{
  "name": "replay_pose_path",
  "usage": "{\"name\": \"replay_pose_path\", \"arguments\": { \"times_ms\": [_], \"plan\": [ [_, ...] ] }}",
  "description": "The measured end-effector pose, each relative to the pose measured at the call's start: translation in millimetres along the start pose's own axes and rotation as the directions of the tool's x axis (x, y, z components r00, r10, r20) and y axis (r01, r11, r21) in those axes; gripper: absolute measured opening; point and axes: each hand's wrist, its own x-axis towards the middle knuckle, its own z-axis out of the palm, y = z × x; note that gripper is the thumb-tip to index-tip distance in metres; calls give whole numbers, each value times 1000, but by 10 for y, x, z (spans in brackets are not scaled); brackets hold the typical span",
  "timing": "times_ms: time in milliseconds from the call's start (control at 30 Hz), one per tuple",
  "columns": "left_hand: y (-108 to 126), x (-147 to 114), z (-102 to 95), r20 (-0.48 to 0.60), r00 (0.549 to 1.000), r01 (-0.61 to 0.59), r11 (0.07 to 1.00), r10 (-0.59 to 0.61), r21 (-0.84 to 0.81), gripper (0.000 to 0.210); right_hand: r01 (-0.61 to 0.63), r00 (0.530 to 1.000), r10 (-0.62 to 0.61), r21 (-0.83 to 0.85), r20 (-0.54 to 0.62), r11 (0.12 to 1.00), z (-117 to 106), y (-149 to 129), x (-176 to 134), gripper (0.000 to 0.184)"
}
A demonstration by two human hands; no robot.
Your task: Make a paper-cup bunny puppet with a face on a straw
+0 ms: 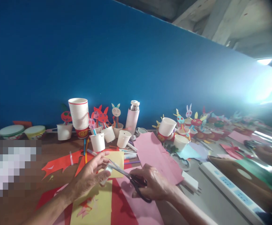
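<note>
My right hand (150, 181) is closed around the dark handles of a pair of scissors (120, 170), whose blades stand apart and point left. My left hand (90, 175) pinches a small whitish strip (107, 175), perhaps paper or tape; the blade tips reach right beside it. Beneath both hands lie coloured sheets: a yellow sheet (103, 203) with small red and pink scraps (88, 206) on it, a red sheet (122, 206) and a pink sheet (150, 212).
Behind my hands stand white paper cups (98, 142) with paper animal heads, a tall cup stack (78, 112) and a pink thermos (132, 117). A power strip (232, 190) and white charger (190, 181) lie right. Another person's hand (270, 156) is at far right.
</note>
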Motion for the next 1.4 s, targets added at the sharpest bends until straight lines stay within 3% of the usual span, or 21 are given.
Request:
{"name": "replay_pose_path", "arguments": {
  "times_ms": [433, 700, 933, 1100, 1233, 1400],
  "plan": [
    [-35, 18, -14, -31, 999, 11, 1000, -12, -27, 64, 75, 997, -77, -67, -25, 995, -3, 39, -23, 41],
    [-66, 10, -32, -32, 999, 11, 1000, -11, -1, 63, 121, 992, -120, 20, -26, 992, 5, 63, -20, 40],
    [-48, 20, -54, -37, 999, 23, 999, -22, 23, 60, 91, 996, -87, 130, -35, 987, 36, 97, -32, 38],
    [-158, 54, -97, -89, 996, 9, 993, 2, 117, 62, 33, 998, -25, 182, -50, 983, 39, 167, -12, 40],
    [-268, 71, -119, -53, 996, -51, 956, 69, 287, 56, 12, 990, -6, 44, -140, 999, 81, 193, -1, 37],
    [-225, 26, -54, -45, 999, 2, 916, 18, 402, 55, 23, 977, -51, -133, -207, 991, 140, 181, -10, 36]
  ]
}}
